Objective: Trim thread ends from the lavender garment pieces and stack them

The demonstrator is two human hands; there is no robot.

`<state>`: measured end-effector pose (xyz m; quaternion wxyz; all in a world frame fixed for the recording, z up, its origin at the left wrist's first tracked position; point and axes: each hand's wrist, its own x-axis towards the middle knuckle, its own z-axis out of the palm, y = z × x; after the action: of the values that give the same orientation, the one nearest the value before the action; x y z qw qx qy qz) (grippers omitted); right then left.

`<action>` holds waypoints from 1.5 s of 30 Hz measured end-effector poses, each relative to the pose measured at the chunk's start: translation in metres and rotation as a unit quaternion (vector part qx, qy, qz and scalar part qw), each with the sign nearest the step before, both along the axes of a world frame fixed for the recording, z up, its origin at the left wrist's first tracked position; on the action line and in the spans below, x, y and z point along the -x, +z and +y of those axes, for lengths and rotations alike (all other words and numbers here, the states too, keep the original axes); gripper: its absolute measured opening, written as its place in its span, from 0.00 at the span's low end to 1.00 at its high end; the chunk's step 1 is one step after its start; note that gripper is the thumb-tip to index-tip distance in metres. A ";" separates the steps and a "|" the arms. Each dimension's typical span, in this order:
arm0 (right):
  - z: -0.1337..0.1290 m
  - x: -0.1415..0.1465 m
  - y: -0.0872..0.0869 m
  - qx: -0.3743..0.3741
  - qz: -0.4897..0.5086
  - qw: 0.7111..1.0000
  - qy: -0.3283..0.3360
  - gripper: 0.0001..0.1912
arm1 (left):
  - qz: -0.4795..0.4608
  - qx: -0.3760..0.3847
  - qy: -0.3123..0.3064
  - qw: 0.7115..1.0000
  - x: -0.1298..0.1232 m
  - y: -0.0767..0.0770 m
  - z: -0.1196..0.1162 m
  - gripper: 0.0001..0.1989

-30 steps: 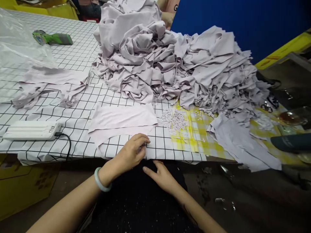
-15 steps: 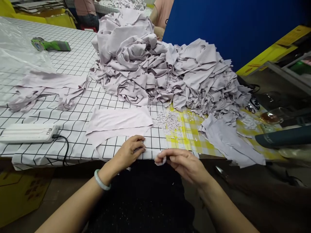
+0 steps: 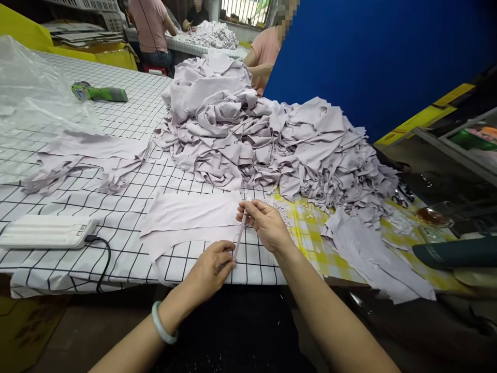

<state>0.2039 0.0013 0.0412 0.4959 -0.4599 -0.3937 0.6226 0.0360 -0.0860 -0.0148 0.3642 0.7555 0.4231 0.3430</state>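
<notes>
Between my two hands a narrow pale lilac fabric strip (image 3: 240,234) is drawn out at a slant. My left hand (image 3: 215,263), with a jade-coloured bangle on its wrist, pinches the lower end close to the table's front edge. Higher up, my right hand (image 3: 266,220) grips the other end between thumb and fingers. A flat cut fabric piece (image 3: 186,215) of the same colour, its lower edge curved, lies on the table just left of my hands. Whether the strip is joined to this piece cannot be made out.
A large heap of lilac fabric pieces (image 3: 233,129) covers the back middle and right. Tiny scraps (image 3: 283,210) lie beside a yellow checked cloth (image 3: 306,228). To the left are a white power bank (image 3: 46,231), a green handheld tool (image 3: 99,93) and clear plastic (image 3: 34,88). People work behind.
My right hand has moved up and away from the table edge, and the strip now shows stretched at a slant. My left hand keeps its pinch. The head view has tilted upward.
</notes>
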 end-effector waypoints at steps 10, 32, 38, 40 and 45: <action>-0.028 0.018 0.014 -0.004 -0.089 0.993 0.077 0.18 | -0.165 0.044 0.137 0.976 0.002 0.034 0.016 0.10; -0.031 0.014 -0.021 0.200 -0.139 0.967 0.077 0.11 | 0.179 -0.074 0.023 0.981 0.016 0.002 0.089 0.09; -0.023 0.033 -0.023 0.227 -0.074 0.970 0.033 0.11 | 0.102 -0.004 0.075 0.992 0.018 0.008 0.095 0.07; -0.018 0.037 -0.024 0.227 -0.063 0.972 0.015 0.10 | 0.082 0.026 0.080 0.993 0.019 0.011 0.096 0.07; -0.008 0.038 -0.027 0.211 -0.055 0.976 -0.005 0.09 | 0.056 0.048 0.086 0.994 0.019 0.012 0.099 0.06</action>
<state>0.1662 -0.0069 0.0145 0.3687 -0.5898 -0.2779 0.6626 0.0174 0.0130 -0.0026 0.3444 0.7161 0.5224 0.3093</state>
